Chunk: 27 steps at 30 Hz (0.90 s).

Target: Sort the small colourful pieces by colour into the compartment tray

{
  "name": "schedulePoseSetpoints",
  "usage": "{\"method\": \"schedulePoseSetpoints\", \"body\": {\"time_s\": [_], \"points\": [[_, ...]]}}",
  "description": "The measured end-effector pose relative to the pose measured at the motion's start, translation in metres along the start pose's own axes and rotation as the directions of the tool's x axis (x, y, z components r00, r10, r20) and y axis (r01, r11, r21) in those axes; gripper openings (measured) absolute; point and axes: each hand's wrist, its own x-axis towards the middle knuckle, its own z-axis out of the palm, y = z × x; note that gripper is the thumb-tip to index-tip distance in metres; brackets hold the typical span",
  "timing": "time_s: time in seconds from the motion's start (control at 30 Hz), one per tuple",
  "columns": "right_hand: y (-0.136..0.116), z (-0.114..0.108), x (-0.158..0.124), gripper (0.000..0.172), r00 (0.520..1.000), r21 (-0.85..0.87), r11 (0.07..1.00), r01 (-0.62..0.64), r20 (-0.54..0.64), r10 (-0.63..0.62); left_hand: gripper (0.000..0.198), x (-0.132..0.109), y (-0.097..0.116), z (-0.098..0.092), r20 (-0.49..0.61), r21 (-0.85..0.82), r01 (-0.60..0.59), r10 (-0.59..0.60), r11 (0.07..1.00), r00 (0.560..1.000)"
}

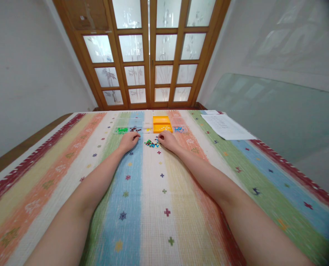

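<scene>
A small heap of mixed coloured beads (151,143) lies on the striped tablecloth (153,207) between my hands. My left hand (129,140) rests on the cloth just left of the heap, fingers curled in a loose pinch. My right hand (166,139) rests just right of it, fingers curled toward the beads. What either hand pinches is too small to see. Behind them stand clear little trays: one with green beads (122,130), one with dark red beads (135,129), one with blue beads (178,129). An orange tray (161,124) sits between them.
A sheet of paper (226,126) lies at the far right of the table. Wooden glass-paned doors (149,55) stand behind the table. A glass pane (278,111) leans along the right wall.
</scene>
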Motion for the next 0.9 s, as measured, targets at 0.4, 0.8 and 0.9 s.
{"method": "schedulePoseSetpoints", "body": {"time_s": [0.4,0.8,0.9], "points": [[-0.004,0.003,0.002,0.024,0.999,-0.065,0.997,-0.038,0.036,0.041,0.028,0.0,-0.002,0.003,0.001,0.012,-0.024,0.024,1.0,1.0],[-0.023,-0.008,-0.002,0.018,0.992,-0.165,0.986,-0.024,0.119,0.044,0.028,0.0,-0.003,0.004,0.009,0.008,-0.017,0.017,1.0,1.0],[-0.023,-0.007,0.0,0.016,0.992,-0.158,0.987,-0.035,0.112,0.054,0.028,0.0,-0.001,0.003,0.01,0.007,-0.008,0.008,1.0,1.0]]}}
